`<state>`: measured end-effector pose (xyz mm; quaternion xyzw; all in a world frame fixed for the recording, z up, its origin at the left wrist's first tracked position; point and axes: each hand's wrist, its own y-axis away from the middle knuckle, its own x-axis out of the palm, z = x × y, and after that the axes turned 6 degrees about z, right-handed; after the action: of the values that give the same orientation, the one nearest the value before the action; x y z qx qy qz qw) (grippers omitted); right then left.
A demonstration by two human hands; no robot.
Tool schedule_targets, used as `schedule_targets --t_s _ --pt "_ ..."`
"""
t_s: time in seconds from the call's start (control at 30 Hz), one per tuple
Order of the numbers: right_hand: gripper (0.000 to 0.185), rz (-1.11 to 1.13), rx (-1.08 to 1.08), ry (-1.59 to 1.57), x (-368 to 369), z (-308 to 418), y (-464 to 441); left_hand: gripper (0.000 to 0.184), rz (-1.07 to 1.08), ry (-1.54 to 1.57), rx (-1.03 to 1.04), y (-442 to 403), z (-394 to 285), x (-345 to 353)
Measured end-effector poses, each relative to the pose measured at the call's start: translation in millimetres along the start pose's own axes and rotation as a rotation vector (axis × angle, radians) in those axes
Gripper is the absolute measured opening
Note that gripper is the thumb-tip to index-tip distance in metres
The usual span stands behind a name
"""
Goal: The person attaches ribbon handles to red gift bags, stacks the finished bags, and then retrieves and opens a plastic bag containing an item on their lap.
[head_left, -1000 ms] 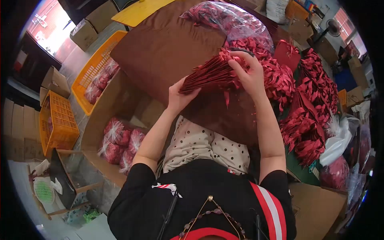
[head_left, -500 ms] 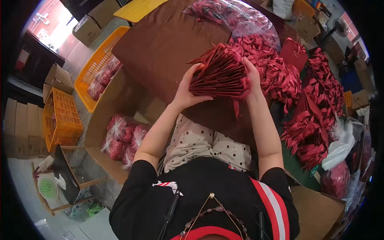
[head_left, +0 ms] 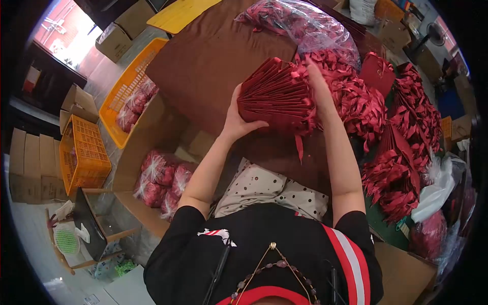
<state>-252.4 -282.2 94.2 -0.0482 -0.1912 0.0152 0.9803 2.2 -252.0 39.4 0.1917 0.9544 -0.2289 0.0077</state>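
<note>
A fanned stack of flat dark-red paper pieces with ribbon ends [head_left: 274,96] is held over the brown-covered table in front of me. My left hand [head_left: 237,118] grips its left side, with the thumb along the lower edge and the fingers hidden behind it. At the ribbon side is my right hand [head_left: 317,81], smeared by motion, so I cannot tell whether its fingers touch the ribbons. One ribbon tail hangs down below the stack. Beyond my right hand lies a heap of red ribboned pieces [head_left: 356,104].
A clear plastic bag of red pieces [head_left: 305,23] lies at the table's far side. More fanned red stacks [head_left: 394,168] are on the right. To the left stand a cardboard box [head_left: 129,180] holding bagged red bundles [head_left: 160,178], orange crates [head_left: 84,152] and a chair [head_left: 94,223].
My right hand has moved up along the ribbon side of the stack. The stack is tilted more upright and spread wider, still in my left hand. The view has shifted slightly.
</note>
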Motion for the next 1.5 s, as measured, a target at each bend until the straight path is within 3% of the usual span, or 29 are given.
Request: schedule_targets --t_s 0.07,0.1,0.17,0.2,0.23,0.27,0.3,0.37,0.4,0.47,0.53,0.7,0.77,0.87,0.97,1.13,1.27,1.33,1.5 --pt "0.064 0.225 0.246 -0.126 3.3 -20.1 0.7 0.123 0.0 0.024 0.005 2.0 -0.5 -3.5" --pt "0.067 0.271 0.182 -0.025 1.9 -21.3 7.9 0.123 -0.005 0.043 0.016 0.9 -0.8 -7.8" --pt "0.067 0.458 0.177 -0.288 21.9 -1.2 28.8 0.117 -0.109 0.004 0.022 3.6 9.3 -17.4" --pt "0.061 0.451 0.155 -0.27 22.8 -7.5 28.3 0.111 -0.033 -0.106 -0.041 3.5 10.2 -21.9" --pt "0.058 0.388 0.079 -0.035 18.6 -15.4 25.1 0.106 0.047 -0.216 -0.105 6.1 9.6 -25.2" --pt "0.054 0.325 -0.004 0.199 9.6 -25.0 15.8 0.097 -0.024 -0.042 -0.152 6.7 10.3 -18.0" --pt "0.05 0.358 0.12 -0.062 16.6 -25.2 3.9 0.097 -0.028 -0.044 -0.15 7.1 9.2 -18.9" --pt "0.052 0.245 -0.062 0.359 9.8 -14.1 16.1 0.101 -0.018 -0.186 -0.079 2.7 7.3 -20.6" --pt "0.053 0.24 -0.09 0.32 10.8 -7.5 14.6 0.101 -0.022 -0.186 -0.079 2.7 7.7 -21.0" --pt "0.054 0.239 -0.062 0.193 19.4 7.1 17.3 0.114 -0.03 -0.1 -0.068 6.8 9.9 -19.0" --pt "0.05 0.222 -0.125 0.267 20.0 9.1 14.8 0.121 -0.031 -0.057 -0.067 8.7 10.3 -18.8" --pt "0.034 0.297 0.064 0.491 13.2 15.5 23.5 0.135 -0.1 -0.069 0.012 10.3 -1.3 -14.7" --pt "0.034 0.295 0.072 0.426 10.1 12.2 26.8 0.135 -0.099 -0.106 0.018 7.8 -4.8 -15.5" --pt "0.034 0.27 0.116 -0.006 -1.4 7.4 30.4 0.131 -0.077 -0.092 0.007 6.1 1.2 -15.3" --pt "0.037 0.369 0.128 0.01 -22.2 0.0 30.1 0.124 -0.057 -0.033 -0.013 7.3 6.1 -12.7" --pt "0.036 0.233 0.187 -0.119 1.9 -7.4 43.5 0.12 -0.067 0.031 0.012 7.9 8.9 -1.4" --pt "0.041 0.275 0.104 -0.128 11.2 -12.6 52.4 0.126 -0.048 -0.001 0.1 12.0 -2.7 1.9" --pt "0.037 0.3 0.173 -0.154 11.3 -3.2 54.8 0.128 0.0 -0.043 0.098 11.6 -4.0 -0.4" --pt "0.026 0.243 0.15 -0.205 1.5 -9.7 50.8 0.133 -0.111 -0.098 0.169 11.1 -1.5 -2.7"
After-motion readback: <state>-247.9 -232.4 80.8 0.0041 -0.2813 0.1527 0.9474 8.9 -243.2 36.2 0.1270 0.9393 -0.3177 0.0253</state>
